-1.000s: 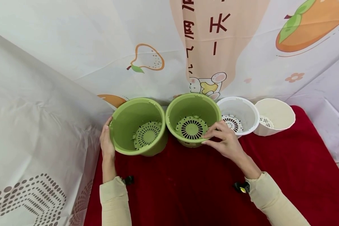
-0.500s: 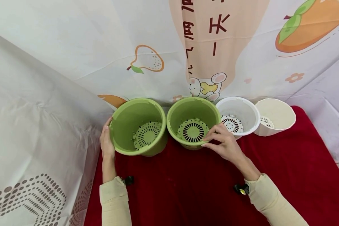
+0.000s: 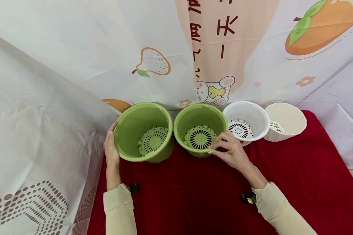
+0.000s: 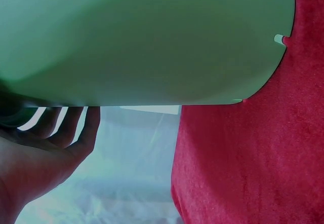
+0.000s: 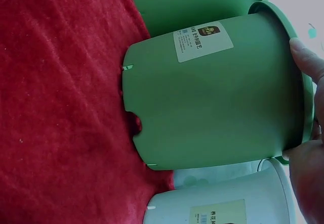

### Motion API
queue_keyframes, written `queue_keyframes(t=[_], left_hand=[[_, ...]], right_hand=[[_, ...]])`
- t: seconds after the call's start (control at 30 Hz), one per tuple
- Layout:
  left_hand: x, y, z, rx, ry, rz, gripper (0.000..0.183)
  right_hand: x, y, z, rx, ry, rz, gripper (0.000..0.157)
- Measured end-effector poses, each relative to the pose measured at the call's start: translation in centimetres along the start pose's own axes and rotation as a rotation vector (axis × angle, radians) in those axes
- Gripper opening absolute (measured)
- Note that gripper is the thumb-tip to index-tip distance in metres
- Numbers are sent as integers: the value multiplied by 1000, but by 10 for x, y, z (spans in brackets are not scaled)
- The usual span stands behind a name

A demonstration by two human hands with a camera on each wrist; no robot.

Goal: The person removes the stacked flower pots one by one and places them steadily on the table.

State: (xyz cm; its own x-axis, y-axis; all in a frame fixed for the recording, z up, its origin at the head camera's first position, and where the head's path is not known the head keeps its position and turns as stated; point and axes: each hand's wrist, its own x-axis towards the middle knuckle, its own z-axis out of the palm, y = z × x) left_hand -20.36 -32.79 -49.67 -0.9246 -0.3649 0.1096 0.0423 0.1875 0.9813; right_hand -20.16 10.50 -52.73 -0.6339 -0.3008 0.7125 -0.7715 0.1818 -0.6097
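Two green plastic flower pots stand side by side. My left hand (image 3: 111, 147) lies along the outer left side of the larger green pot (image 3: 161, 153), fingers reaching up to just below its rim. In the left wrist view, the fingers (image 4: 91, 127) show past the edge of this pot. My right hand (image 3: 230, 151) pinches the near right rim of the smaller green pot (image 3: 200, 112), thumb outside and fingers over the edge. A paper label (image 5: 202, 41) shows on that pot's wall in the right wrist view.
To the right stand a white pot (image 3: 254, 119) and a cream angular pot (image 3: 291, 119), both with holes in the base. A red cloth (image 3: 182, 195) covers the table. Printed fabric (image 3: 106, 49) hangs close behind the row.
My right hand has drawn the smaller green pot slightly toward me. The white pot has shifted a little to the left. My left hand and the larger pot have stayed put.
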Motion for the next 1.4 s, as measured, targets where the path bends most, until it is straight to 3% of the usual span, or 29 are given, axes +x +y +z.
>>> queue_keyframes(t=[0.13,0.3,0.47,0.7,0.83,0.97,1.07,1.23,1.4], left_hand=[[-1,-1,-1,14,-4,9,50],[-3,-2,-4,18,-10,-12,50],[-4,0,-7,13,-18,-53,50],[-13,23,-6,58,-62,-80,51],[-17,32,-6,130,-98,-51,52],[-15,23,-11,202,-85,-8,50],[-16,18,-12,288,-65,64,50],[-20,22,0,425,-69,199,54],[-25,26,11,536,-63,266,64]], right_hand=[[4,-7,1,-7,16,-28,30],[-10,11,6,-14,1,-33,29],[-13,12,6,-26,-30,-17,27],[-14,9,6,-63,-67,1,28],[-14,8,6,-86,-79,11,26],[-14,7,4,-106,-98,18,26],[-12,6,2,-140,-117,9,29],[-8,4,-7,-218,-144,13,38],[-4,4,-16,-271,-172,51,50]])
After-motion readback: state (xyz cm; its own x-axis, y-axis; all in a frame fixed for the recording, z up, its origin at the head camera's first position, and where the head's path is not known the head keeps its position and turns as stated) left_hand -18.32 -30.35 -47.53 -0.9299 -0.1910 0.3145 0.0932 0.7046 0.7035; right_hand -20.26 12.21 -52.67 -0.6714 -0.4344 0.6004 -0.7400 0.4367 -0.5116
